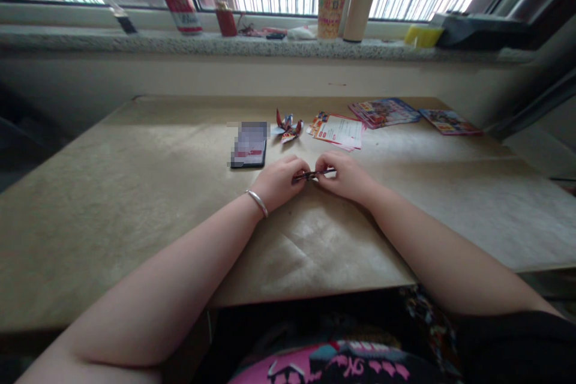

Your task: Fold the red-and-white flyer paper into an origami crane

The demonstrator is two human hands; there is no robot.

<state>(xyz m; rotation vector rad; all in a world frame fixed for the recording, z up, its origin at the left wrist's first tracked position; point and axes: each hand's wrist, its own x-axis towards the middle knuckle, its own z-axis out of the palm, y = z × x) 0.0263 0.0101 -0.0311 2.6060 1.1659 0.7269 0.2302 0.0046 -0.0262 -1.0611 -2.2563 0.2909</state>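
Observation:
Between my two hands is a thin, dark folded piece of paper [311,176], seen nearly edge-on just above the table. My left hand [284,179] pinches its left end, and a silver bangle circles that wrist. The fingers of my right hand [342,175] are closed on the other end. Much of the paper is hidden by my fingers. Just beyond my hands stands a folded paper figure [288,127] with pointed, colourful flaps. A phone [251,144] lies flat beyond my left hand, its screen partly blurred.
Printed sheets [339,130] lie beyond my right hand on the beige table [135,210]. Farther right are a stack of colourful leaflets [384,112] and another pile [450,122]. A red can [182,10], a patterned cup [332,9] and a yellow object [423,36] stand on the windowsill.

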